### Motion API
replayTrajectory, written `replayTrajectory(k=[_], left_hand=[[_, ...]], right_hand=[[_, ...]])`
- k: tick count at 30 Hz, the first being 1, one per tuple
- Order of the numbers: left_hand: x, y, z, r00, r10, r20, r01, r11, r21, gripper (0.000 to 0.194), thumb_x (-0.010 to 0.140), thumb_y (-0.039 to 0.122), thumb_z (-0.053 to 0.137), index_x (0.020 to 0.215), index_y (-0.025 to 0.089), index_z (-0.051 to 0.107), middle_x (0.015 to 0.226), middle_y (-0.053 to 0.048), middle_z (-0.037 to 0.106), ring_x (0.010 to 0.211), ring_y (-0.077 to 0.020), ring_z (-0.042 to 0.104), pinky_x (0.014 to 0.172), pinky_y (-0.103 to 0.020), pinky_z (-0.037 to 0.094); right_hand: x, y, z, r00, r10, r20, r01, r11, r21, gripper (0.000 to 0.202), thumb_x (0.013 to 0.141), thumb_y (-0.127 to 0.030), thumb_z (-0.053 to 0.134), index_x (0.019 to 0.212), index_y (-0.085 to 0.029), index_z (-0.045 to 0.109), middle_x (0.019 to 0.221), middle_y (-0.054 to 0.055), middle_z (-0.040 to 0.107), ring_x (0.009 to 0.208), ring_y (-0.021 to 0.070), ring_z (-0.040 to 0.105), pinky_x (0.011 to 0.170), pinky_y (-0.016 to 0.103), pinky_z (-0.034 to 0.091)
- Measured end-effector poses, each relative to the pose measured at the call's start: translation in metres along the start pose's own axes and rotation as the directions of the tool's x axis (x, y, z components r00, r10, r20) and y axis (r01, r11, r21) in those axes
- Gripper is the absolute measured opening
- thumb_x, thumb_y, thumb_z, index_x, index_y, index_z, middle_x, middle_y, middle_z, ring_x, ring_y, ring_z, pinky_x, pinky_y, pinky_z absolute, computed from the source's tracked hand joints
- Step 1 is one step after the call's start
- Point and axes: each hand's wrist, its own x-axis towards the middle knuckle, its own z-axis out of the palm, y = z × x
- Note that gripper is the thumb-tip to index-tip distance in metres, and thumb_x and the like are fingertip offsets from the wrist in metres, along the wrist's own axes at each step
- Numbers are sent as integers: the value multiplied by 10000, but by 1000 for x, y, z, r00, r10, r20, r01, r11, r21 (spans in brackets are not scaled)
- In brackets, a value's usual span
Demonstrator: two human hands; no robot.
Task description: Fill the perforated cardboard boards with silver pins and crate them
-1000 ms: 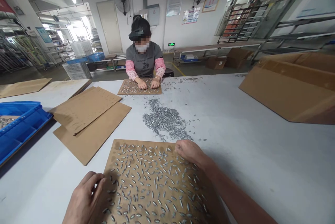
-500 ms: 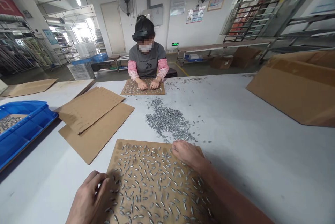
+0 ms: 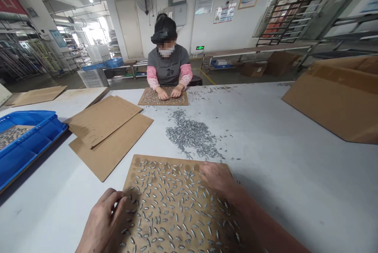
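Observation:
A brown cardboard sheet [image 3: 174, 215] lies in front of me, covered with small silvery spindle-shaped metal pieces [image 3: 167, 198] spread apart in a single layer. At the sheet's left edge, my left hand [image 3: 103, 221] is closed, thumb and forefinger bent together; whatever they pinch, if anything, cannot be made out. My right hand [image 3: 217, 176] rests over the far right corner of the sheet with its fingers curled down, and its fingertips are hidden. Just beyond the sheet, a loose pile of the same metal pieces [image 3: 191, 134] sits on the white table [image 3: 265, 127].
Across the table a person [image 3: 168, 60] bends over another sheet of pieces [image 3: 144, 97], both hands on it. Bare cardboard sheets [image 3: 109, 158] overlap to my left, beside a blue crate [image 3: 47, 127]. A large cardboard box [image 3: 339, 103] stands at the right.
My right hand has moved slightly right and towards me over the sheet's far corner. My left hand keeps its pose at the left edge. The view has shifted a little.

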Motion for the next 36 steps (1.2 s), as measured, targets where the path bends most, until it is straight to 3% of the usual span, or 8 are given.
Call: replayTrajectory(k=[4, 8, 12, 19, 22, 30, 33, 36], left_hand=[[-2, -9, -4, 1000, 20, 18, -21, 1000, 22, 412, 1009, 576, 492, 926, 263, 747, 877, -35, 714, 657, -155, 675, 611, -237, 560], [-4, -14, -1, 999, 13, 39, -14, 1000, 27, 398, 1014, 564, 491, 939, 271, 749, 886, -32, 718, 675, -153, 688, 609, -228, 563], [-4, -14, 4, 1000, 7, 31, -7, 1000, 14, 428, 1018, 575, 469, 920, 265, 746, 858, -35, 705, 650, -157, 675, 617, -243, 568], [-3, -9, 7, 999, -7, 40, 7, 1000, 5, 416, 1028, 558, 464, 925, 264, 740, 855, -38, 698, 679, -162, 679, 636, -244, 568], [-2, -6, 7, 999, 8, 49, -8, 1000, 2, 410, 1030, 548, 464, 926, 266, 742, 844, -34, 696, 673, -156, 681, 612, -233, 558], [2, -16, -5, 1000, -22, -17, 22, 1000, 19, 447, 1000, 596, 482, 898, 253, 750, 854, -41, 718, 659, -157, 682, 586, -236, 544], [6, -31, -7, 995, -75, -64, 76, 997, 14, 477, 973, 635, 496, 871, 250, 758, 856, -48, 739, 650, -167, 675, 601, -253, 545], [12, -46, -2, 977, -181, -111, 177, 983, -44, 479, 922, 667, 554, 870, 242, 767, 874, -51, 770, 734, -198, 705, 664, -274, 563]], right_hand=[[5, 2, -9, 999, 12, -33, -10, 999, 53, 234, 969, -167, 480, 806, -199, 645, 875, 78, 690, 771, 174, 595, 664, 285, 341], [16, -8, -9, 997, 63, 37, -65, 996, 65, 259, 996, -169, 471, 845, -175, 681, 930, 103, 715, 833, 190, 633, 669, 286, 337], [26, -16, -6, 992, 100, 80, -107, 991, 82, 252, 968, -131, 481, 830, -159, 690, 864, 104, 712, 743, 186, 625, 603, 303, 283], [42, -14, 7, 994, -105, -12, 105, 992, 69, 247, 1008, -143, 459, 889, -176, 673, 974, 97, 714, 840, 180, 620, 714, 287, 364], [47, -13, 10, 989, -148, 5, 147, 987, 57, 256, 1014, -147, 448, 882, -191, 663, 975, 84, 702, 837, 181, 609, 721, 288, 384], [21, 1, -6, 986, -150, -71, 160, 974, 158, 273, 1011, -191, 438, 832, -208, 643, 889, 65, 675, 797, 177, 588, 716, 285, 386], [8, 0, 0, 987, -163, -4, 162, 978, 130, 262, 992, -186, 455, 789, -215, 618, 868, 57, 670, 799, 181, 596, 712, 289, 379], [4, -2, 12, 986, -164, -11, 164, 979, 121, 238, 982, -188, 456, 802, -212, 610, 898, 66, 679, 838, 196, 602, 732, 300, 384]])
